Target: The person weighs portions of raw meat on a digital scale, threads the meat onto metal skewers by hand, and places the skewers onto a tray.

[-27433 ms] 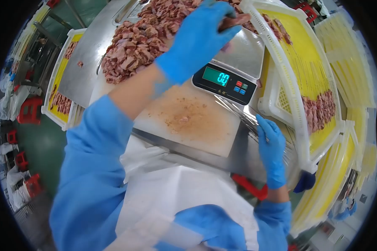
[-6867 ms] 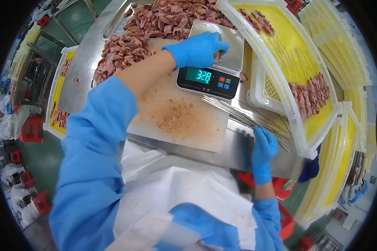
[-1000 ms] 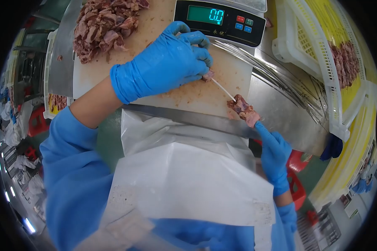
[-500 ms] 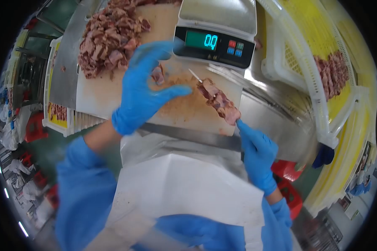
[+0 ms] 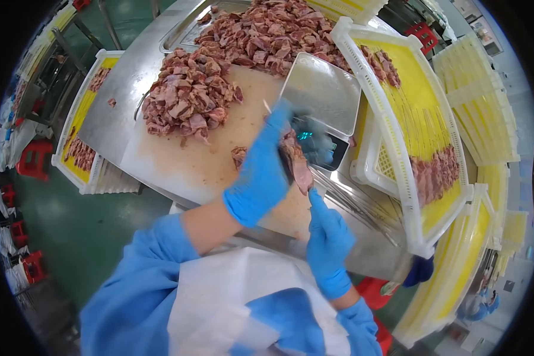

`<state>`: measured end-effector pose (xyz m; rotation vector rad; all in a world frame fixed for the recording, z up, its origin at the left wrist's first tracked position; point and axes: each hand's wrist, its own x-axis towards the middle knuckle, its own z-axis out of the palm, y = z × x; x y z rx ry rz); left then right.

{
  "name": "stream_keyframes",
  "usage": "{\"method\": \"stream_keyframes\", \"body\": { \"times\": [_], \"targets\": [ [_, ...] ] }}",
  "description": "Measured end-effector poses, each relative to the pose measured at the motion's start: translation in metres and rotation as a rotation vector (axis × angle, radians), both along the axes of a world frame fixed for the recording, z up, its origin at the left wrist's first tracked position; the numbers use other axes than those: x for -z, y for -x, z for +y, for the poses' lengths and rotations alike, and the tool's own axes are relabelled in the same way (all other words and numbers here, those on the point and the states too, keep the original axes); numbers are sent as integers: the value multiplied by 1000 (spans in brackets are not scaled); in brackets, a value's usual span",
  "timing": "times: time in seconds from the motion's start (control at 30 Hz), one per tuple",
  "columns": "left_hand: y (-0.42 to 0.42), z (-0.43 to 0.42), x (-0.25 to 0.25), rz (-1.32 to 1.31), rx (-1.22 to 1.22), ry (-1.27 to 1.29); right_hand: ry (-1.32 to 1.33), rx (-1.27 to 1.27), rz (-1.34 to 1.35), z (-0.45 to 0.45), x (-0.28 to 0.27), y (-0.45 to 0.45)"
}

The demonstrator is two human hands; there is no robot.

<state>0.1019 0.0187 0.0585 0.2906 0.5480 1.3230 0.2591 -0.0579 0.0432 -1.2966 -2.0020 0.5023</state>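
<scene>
Numbers: cyan digits [image 5: 304,136] on the black-fronted, steel-topped weighing scale [image 5: 321,95], too blurred to read
Other lettering: none legible

Pinkish-brown meat skewer [image 5: 302,172], slanted (pale tip [image 5: 267,107] bare), held above cutting board [image 5: 184,169].

The single view comes from a camera worn on the person's head, looking forward and steeply down past the chest. Nearest, along the bottom edge, is the white apron [image 5: 219,296]; the gloved hands, left [image 5: 329,243] and right [image 5: 261,172], fall around the middle, close to the lens. Beyond them the metal desk [image 5: 115,110] runs toward the top. A wide, round lens bends the edges, with black corners, and takes in green floor [image 5: 89,219] at the left and stacked trays [image 5: 474,101] at the right. No second view shares the scene.
</scene>
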Motion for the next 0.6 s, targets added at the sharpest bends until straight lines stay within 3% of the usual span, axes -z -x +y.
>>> {"method": "stream_keyframes", "body": {
  "times": [0.13,0.2,0.23,0.3,0.33,0.37,0.4,0.43,0.47,0.5,0.53,0.6],
  "targets": [
    [12,33,17,-168,-41,-128,-67,-82,-13,21,-13,2],
    [16,55,32,-555,300,-572,-128,-97,-93,42,-27,0],
    [13,59,11,-553,302,-585,-168,-110,-161,54,-34,-1],
    [5,65,-26,-161,-137,-55,-153,-119,-303,94,-47,-15],
    [14,76,-23,-157,-144,-57,-236,-166,-284,125,-56,-23],
    [31,94,-15,-104,-214,-109,-122,-110,-300,144,-85,-25],
    [51,108,-8,-47,-286,-156,-52,35,-206,193,-73,-47],
    [75,112,-9,-32,-301,-141,-173,-12,64,230,-77,-55],
    [103,110,-13,383,-470,-228,-348,68,-32,282,-65,-88],
    [129,107,-16,810,-622,-311,-316,211,-54,310,-66,-101],
    [151,103,-15,834,-634,-297,-335,358,-166,333,-58,-120],
    [183,97,-17,1476,-442,-485,-418,325,-250,391,-6,-187]
  ]
}}
